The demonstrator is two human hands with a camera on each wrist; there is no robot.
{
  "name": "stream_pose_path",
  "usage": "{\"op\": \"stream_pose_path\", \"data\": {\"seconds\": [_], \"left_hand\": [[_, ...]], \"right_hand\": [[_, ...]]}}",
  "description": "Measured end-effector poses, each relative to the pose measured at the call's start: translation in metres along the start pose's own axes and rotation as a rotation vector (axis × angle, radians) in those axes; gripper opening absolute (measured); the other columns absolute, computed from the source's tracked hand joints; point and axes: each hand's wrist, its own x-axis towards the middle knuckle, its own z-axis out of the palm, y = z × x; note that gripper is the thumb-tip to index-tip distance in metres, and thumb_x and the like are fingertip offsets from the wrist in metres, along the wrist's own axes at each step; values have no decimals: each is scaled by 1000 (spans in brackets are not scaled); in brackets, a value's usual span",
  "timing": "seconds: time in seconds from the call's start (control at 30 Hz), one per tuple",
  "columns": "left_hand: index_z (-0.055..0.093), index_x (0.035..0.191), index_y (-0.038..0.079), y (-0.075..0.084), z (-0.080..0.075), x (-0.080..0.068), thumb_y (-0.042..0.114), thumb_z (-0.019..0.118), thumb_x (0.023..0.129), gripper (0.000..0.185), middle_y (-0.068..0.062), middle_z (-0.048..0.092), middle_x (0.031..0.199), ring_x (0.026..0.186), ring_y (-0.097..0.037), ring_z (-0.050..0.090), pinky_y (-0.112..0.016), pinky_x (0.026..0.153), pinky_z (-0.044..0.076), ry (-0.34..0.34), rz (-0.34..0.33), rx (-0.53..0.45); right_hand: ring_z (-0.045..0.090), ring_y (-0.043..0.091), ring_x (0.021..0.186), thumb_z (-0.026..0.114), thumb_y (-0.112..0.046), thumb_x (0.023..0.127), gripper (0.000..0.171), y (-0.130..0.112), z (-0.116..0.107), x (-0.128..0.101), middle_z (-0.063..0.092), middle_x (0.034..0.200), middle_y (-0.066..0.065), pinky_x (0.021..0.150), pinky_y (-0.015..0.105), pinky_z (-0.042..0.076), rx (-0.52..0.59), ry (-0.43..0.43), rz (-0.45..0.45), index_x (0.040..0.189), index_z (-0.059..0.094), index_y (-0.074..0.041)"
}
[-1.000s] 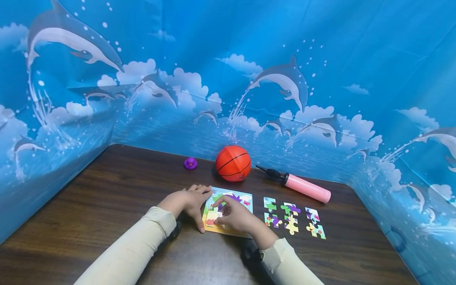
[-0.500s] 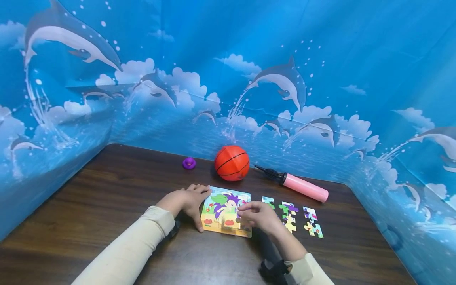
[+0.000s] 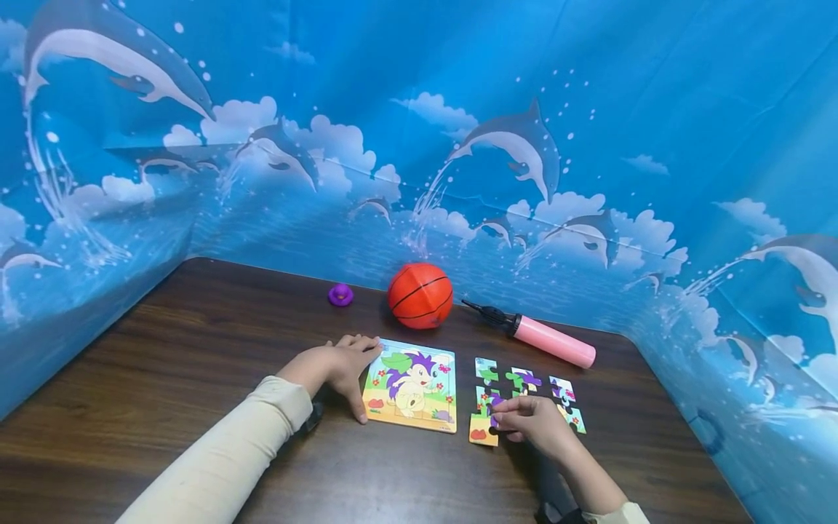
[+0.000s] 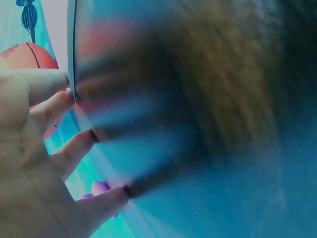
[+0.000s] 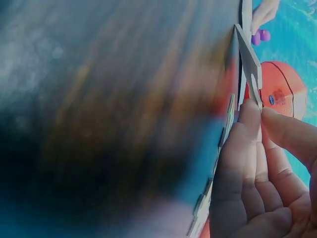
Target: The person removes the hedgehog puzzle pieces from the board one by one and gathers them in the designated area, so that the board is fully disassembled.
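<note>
A square jigsaw puzzle board (image 3: 411, 386) with a purple-haired hedgehog picture lies mid-table in the head view. Spread fingers and thumb of my left hand (image 3: 337, 370) rest at its left edge, fingertips on the tabletop in the left wrist view. Right of the board, my right hand (image 3: 533, 423) pinches a puzzle piece (image 3: 482, 431), yellow with a red patch, between thumb and index finger. The right wrist view has this piece (image 5: 249, 62) held tilted above the table. Loose puzzle pieces (image 3: 486, 370) lie in rows beyond; my right hand partly covers some.
An orange toy basketball (image 3: 420, 295) sits behind the board. To its left is a small purple rubber duck (image 3: 340, 295), to its right a pink hand pump (image 3: 553, 342) with a black nozzle. A blue dolphin-print curtain (image 3: 393, 131) borders the dark wooden table (image 3: 196, 349).
My right hand has moved right from the board to the loose pieces, carrying the yellow puzzle piece. The board's picture is now uncovered. My left hand stays at the board's left edge.
</note>
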Motion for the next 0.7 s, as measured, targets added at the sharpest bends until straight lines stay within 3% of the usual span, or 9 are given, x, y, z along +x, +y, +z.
{"op": "stream_pose_path", "data": {"seconds": [0.1,0.3,0.4,0.5,0.6,0.7], "left_hand": [[29,156,8,-1,1,1,50,93,60,123,-12,21,161,146,-41,15,-70,112,15,0,0,-3],[28,157,9,0,-2,1,51,93,60,123,-10,20,162,147,-40,14,-68,113,14,-9,-6,-3],[28,157,9,-1,-2,2,52,92,60,123,-11,20,162,147,-40,14,-69,113,14,-9,4,14],[29,156,7,-2,-3,3,52,92,60,124,-12,21,162,147,-41,14,-69,112,15,-11,7,21],[28,156,7,-1,-4,2,51,92,60,124,-12,20,162,147,-40,13,-69,113,14,-16,-2,6],[27,157,8,-2,-1,3,52,92,60,124,-12,20,162,147,-41,13,-69,113,14,-20,1,-5]], "right_hand": [[70,20,79,73,-12,90,16,-3,1,-2,74,90,10,68,35,59,-74,31,0,98,75,1],[54,15,71,74,-22,89,12,-12,2,-4,67,74,-3,63,33,45,-402,152,-24,89,77,-10],[54,15,71,72,-24,91,12,-21,4,-3,66,75,-4,63,33,45,-460,161,-24,89,76,-13],[56,15,74,73,-23,90,8,-33,11,2,66,79,-4,64,33,49,-462,128,-66,91,75,-15],[57,15,76,76,-20,88,10,-49,27,9,65,84,-4,65,33,51,-469,42,-150,97,75,-16],[57,16,78,80,-20,84,31,-64,47,16,60,94,0,64,32,50,-497,-77,-228,115,72,-18]]}}
